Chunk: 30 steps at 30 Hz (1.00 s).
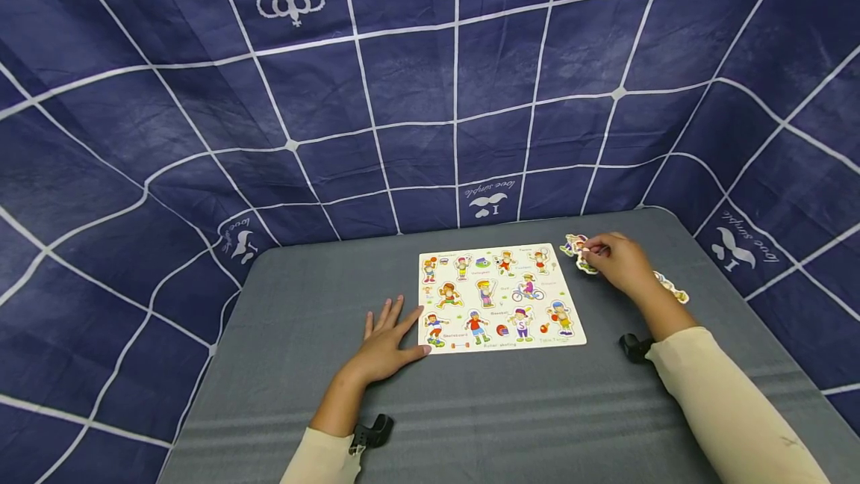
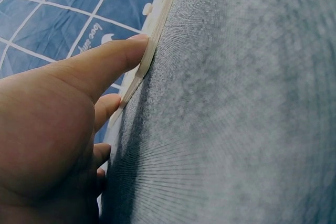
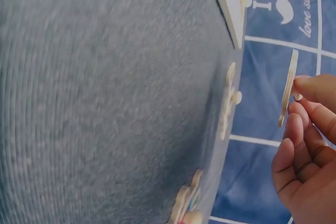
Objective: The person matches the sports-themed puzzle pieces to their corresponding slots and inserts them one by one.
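A puzzle piece is pinched by the right hand at right of centre, while the puzzle board on the grey table is touched by the flat, spread left hand.

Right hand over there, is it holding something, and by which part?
Yes: the right hand pinches a flat cut-out puzzle piece by one edge, lifted off the table. The left hand holds nothing; it rests against the puzzle board.

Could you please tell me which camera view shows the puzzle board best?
The head view: the whole puzzle board lies face up, pictures visible. The left wrist view shows only its edge against the thumb; the right wrist view catches one corner.
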Motion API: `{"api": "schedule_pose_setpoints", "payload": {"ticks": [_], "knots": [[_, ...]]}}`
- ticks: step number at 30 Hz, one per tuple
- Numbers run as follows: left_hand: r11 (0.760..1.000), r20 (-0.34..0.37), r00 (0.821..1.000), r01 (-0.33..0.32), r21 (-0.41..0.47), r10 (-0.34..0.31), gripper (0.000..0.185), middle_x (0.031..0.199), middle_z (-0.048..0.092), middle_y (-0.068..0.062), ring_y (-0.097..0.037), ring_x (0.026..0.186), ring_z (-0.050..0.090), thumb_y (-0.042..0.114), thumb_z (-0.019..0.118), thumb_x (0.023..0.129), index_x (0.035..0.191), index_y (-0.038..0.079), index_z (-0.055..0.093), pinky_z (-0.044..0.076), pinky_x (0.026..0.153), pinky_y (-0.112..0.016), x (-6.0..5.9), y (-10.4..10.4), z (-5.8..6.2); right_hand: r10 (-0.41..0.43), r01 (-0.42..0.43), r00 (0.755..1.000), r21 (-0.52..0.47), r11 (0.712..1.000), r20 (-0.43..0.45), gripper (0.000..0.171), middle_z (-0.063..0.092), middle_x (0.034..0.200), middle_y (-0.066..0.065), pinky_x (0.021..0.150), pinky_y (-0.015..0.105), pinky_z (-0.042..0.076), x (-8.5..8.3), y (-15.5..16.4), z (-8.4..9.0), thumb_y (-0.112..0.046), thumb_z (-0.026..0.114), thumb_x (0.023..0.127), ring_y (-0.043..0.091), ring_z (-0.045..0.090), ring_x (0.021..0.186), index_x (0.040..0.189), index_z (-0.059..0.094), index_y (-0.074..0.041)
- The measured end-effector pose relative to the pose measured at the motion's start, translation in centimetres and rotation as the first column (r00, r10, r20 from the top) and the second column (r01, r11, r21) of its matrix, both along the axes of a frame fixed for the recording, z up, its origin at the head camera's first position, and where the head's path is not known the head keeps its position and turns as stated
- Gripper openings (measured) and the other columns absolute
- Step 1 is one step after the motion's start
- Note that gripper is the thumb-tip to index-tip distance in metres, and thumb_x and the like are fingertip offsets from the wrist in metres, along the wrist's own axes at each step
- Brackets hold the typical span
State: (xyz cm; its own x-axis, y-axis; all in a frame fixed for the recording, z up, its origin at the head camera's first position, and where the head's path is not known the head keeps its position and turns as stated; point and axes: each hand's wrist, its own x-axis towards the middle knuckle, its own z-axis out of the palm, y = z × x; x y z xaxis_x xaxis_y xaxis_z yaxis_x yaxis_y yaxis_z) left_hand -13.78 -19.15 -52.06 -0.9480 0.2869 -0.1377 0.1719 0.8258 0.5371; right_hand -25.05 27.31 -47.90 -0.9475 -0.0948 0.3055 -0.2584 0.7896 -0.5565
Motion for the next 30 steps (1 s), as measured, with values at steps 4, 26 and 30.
{"api": "schedule_pose_setpoints", "payload": {"ticks": [4,26,30], "knots": [[1.0,0.005,1.0,0.0,-0.003,0.0,0.078,0.172,0.01,-0.011,-0.034,0.16,-0.002,0.06,0.066,0.091,0.158,0.033,0.035,-0.009,0.123,-0.066,0.0,0.0,0.1,0.008,-0.008,1.0,0.002,1.0,-0.015,0.011,0.064,0.087,0.01,0.064,0.023,0.04,0.3,-0.6,0.3,-0.012,0.075,0.088,0.007,0.05,0.072,0.096,0.075,-0.004],[1.0,-0.011,1.0,0.002,-0.001,-0.002,0.078,0.171,0.013,-0.015,-0.039,0.159,0.001,0.056,0.068,0.091,0.158,0.029,0.038,-0.007,0.121,-0.068,0.2,0.1,0.1,0.121,-0.121,0.993,-0.03,0.992,0.002,0.011,0.064,0.084,0.005,0.065,0.023,0.042,1.9,-6.0,2.2,-0.014,0.076,0.09,0.012,0.052,0.074,0.098,0.076,-0.007],[1.0,-0.013,1.0,0.0,-0.009,-0.001,0.078,0.171,0.012,-0.014,-0.038,0.159,0.001,0.056,0.068,0.091,0.158,0.03,0.037,-0.007,0.122,-0.067,0.2,0.1,0.0,0.138,-0.137,0.99,-0.034,0.99,0.011,0.011,0.063,0.082,0.003,0.065,0.024,0.042,2.1,-7.0,2.3,-0.016,0.076,0.091,0.013,0.052,0.075,0.099,0.076,-0.008]]}}
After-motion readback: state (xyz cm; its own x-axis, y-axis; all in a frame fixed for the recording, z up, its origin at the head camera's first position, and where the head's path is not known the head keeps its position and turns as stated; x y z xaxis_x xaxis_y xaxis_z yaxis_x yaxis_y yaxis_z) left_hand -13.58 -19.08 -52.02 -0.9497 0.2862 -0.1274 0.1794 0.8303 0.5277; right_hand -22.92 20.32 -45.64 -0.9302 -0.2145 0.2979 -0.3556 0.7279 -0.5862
